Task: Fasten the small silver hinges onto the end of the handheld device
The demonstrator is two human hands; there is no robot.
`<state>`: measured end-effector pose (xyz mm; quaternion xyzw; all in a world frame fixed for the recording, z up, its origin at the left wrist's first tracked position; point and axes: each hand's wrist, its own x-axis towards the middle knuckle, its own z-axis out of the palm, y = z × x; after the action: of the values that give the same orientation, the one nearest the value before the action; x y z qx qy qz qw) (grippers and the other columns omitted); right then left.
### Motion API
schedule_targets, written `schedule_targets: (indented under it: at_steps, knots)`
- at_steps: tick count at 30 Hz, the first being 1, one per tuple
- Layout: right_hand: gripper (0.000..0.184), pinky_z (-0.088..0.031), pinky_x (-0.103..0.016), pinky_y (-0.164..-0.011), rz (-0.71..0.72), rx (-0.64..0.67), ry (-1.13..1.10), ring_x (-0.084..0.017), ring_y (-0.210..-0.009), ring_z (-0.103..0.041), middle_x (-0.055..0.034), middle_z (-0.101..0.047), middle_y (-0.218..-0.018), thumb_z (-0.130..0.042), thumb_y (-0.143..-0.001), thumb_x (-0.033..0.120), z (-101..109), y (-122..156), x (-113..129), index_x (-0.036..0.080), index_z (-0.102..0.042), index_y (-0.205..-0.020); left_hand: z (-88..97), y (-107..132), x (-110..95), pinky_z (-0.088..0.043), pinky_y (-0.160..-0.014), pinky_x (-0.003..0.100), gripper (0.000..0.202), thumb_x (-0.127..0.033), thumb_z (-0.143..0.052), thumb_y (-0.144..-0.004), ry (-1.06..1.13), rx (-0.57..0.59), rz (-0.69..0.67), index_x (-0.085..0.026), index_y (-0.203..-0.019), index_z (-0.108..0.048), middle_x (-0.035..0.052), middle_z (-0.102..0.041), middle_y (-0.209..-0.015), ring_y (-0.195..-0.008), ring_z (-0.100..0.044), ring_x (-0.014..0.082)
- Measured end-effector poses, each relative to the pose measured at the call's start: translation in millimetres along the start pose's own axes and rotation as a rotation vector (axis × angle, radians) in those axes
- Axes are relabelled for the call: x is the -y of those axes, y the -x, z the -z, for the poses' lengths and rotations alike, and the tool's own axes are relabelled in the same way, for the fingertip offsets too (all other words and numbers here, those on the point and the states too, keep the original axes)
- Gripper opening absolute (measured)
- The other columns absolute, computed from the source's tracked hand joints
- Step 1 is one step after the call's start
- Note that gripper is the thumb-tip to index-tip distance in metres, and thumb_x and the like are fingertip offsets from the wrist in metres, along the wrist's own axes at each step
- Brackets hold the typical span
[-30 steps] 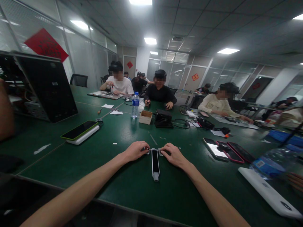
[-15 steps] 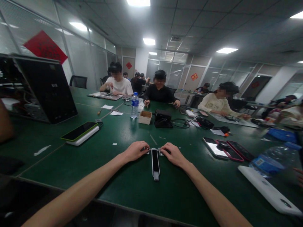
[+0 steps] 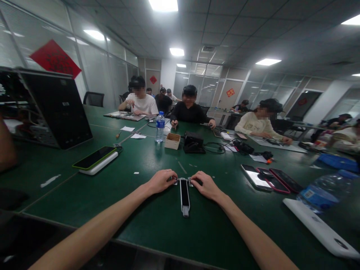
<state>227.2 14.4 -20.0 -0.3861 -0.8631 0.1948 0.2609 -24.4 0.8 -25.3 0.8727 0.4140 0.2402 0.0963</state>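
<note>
Across the table [image 3: 152, 228]: co-worker's hand [image 3: 212, 123] has shifted outward.
Left hand [image 3: 163, 181]: fingers pinched on a metal tab [image 3: 176, 182].
Right hand [image 3: 206, 185]: pinched on opposite tab [image 3: 191, 183].
Device [image 3: 185, 195]: lies flat, far end between both hands.

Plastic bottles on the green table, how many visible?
2. One stands upright beside the small open box: the near-centre bottle. The right-hand bottle is just beyond the white slab. Others may be hidden.

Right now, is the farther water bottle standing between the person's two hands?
No, the farther water bottle stands beyond the left hand and right hand, beside the small open box.
</note>
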Motion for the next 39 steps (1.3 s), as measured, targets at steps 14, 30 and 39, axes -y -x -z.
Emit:
schedule_targets:
  at_steps: [14, 30, 39]
  knots:
    - [0.016, -0.047, -0.030, -0.076, -0.031, -0.005, 0.041, -0.017, -0.084, -0.055, -0.0056, -0.059, -0.091, -0.055, -0.084, 0.029, 4, 1, 14, 0.018, -0.064, -0.090, 3.0, 3, -6, -0.043, -0.070, 0.024, 0.011, -0.018, -0.056, -0.086, -0.022, -0.011, 0.047, -0.019, -0.095, -0.062, 0.0010, -0.064, -0.089, -0.078, -0.060, 0.0155]
    - [0.021, -0.047, -0.035, -0.078, -0.238, -0.092, 0.368, -0.023, -0.091, -0.059, -0.0105, -0.061, -0.098, -0.052, -0.084, 0.025, 36, 9, -73, 0.021, -0.068, -0.099, 0.8, 2, -4, -0.046, -0.072, 0.026, 0.013, -0.022, -0.055, -0.087, -0.001, -0.015, 0.091, -0.020, -0.096, -0.065, 0.0025, -0.061, -0.093, -0.079, -0.059, 0.0156]
    - [0.022, -0.048, -0.032, -0.076, -0.210, -0.070, 0.344, -0.020, -0.083, -0.061, -0.0086, -0.062, -0.091, -0.050, -0.080, 0.012, 37, 5, -64, 0.017, -0.067, -0.093, 6.5, 3, -12, -0.046, -0.071, 0.027, 0.015, -0.025, -0.054, -0.086, -0.037, -0.082, 0.079, -0.018, -0.095, -0.064, 0.0037, -0.062, -0.092, -0.079, -0.059, 0.0166]
